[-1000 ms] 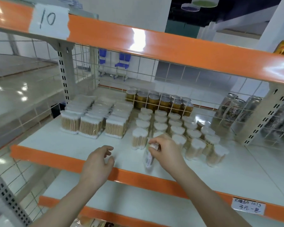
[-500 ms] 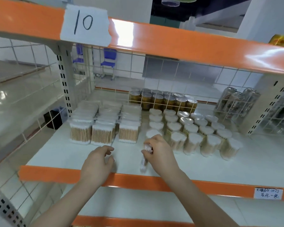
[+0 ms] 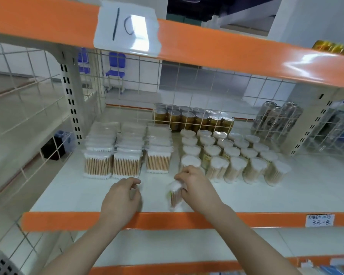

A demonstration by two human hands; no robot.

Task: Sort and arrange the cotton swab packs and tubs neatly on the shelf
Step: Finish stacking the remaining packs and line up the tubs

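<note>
My right hand [image 3: 197, 187] grips a cotton swab tub [image 3: 174, 196] that tilts just above the white shelf [image 3: 68, 193], close to its front edge. My left hand [image 3: 120, 197] hovers beside it, fingers loosely curled, holding nothing. Behind the hands, flat cotton swab packs [image 3: 127, 151] stand in three rows on the left. Round cotton swab tubs [image 3: 232, 155] stand in several rows on the right, the nearest one partly hidden by my right hand.
Gold-lidded cans [image 3: 193, 118] line the wire mesh at the back. Clear bottles [image 3: 276, 118] lie behind the mesh at right. An orange beam with a paper "10" label [image 3: 125, 28] hangs overhead. A price tag [image 3: 320, 220] sits on the shelf's orange front edge.
The camera view has shifted left and closer. My right hand has drawn the tub slightly toward the front edge and tilted it; my left hand stays beside it.
</note>
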